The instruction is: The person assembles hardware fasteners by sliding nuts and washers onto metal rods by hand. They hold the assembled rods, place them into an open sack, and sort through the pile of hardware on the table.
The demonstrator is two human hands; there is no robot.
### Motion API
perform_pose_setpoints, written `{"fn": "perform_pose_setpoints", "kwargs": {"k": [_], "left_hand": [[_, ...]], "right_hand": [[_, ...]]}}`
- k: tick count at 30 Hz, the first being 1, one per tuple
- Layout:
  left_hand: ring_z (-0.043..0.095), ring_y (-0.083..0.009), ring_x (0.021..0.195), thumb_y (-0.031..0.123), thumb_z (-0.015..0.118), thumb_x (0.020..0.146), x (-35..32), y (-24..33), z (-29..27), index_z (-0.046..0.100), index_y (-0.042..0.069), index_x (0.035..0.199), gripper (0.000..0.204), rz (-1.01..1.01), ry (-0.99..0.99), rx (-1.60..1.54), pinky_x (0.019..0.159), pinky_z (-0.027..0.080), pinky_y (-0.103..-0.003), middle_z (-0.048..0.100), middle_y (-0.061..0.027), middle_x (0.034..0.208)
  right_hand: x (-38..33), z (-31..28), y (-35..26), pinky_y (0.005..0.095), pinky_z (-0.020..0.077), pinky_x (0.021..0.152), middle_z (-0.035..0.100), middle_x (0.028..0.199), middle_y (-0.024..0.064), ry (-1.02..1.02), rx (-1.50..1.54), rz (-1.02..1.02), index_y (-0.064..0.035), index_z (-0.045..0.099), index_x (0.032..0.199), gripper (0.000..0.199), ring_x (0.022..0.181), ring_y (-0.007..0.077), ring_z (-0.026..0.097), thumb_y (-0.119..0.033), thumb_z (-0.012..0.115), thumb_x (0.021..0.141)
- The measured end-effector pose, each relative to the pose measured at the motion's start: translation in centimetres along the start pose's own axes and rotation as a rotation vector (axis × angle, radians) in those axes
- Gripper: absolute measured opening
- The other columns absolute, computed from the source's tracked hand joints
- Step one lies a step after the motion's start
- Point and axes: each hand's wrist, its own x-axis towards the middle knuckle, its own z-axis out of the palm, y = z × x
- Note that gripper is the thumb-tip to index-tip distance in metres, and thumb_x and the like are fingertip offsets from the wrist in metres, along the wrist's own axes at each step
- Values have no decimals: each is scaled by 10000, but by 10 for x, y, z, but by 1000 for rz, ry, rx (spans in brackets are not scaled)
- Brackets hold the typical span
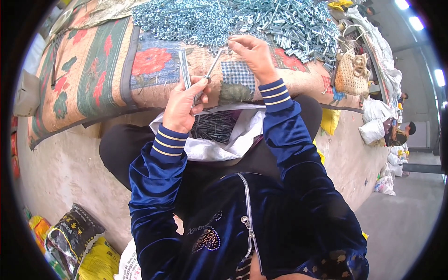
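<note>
Two bare hands hover at the near edge of a quilt-draped desk (102, 70), the left hand (186, 100) closed around a bundle of long metal rods (184, 70) that stands nearly upright, and clasping one angled bolt (214, 63) at the thumb and forefinger. The bolt's long axis slopes from the left grip up and away to the right, its free end aimed toward the right hand (252, 51), whose thumb and forefinger are pressed together just beyond the tip; whether they pinch a small piece cannot be told. Left is the nearer, gripping the bolt low on its length, while the right's fingertips appear slightly apart from it. By count, largest first: one desk; two bright heaps upon it, nuts (177, 23) at left and slim cylindrical pieces (298, 35) at right, meeting at their edges and too many to number; one open white sack (245, 135) between the knees, dark metal pieces (212, 128) inside, likewise beyond counting; one woven bag (347, 77) at right; one bundle, its rods overlapping too closely for a sure figure; one angled bolt; one dark collar (207, 79) near its lower end.
</note>
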Motion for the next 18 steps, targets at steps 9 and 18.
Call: {"fn": "perform_pose_setpoints", "kwargs": {"k": [9, 18], "left_hand": [[567, -73, 606, 156, 611, 883, -8, 1, 17, 605, 66, 938, 106, -10, -61, 110, 394, 299, -153, 633, -41, 812], [583, -59, 654, 317, 525, 936, -2, 3, 9, 590, 48, 1051, 299, -233, -165, 128, 395, 268, -135, 638, -29, 859]], "right_hand": [[-20, -18, -25, 232, 487, 713, 630, 865, 22, -319, 674, 295, -11, 626, 958, 191, 769, 103, 590, -45, 702, 786], [-36, 1, -38, 216, 471, 657, 660, 849, 27, -362, 717, 447, -36, 668, 935, 207, 711, 90, 590, -231, 658, 865]]}}
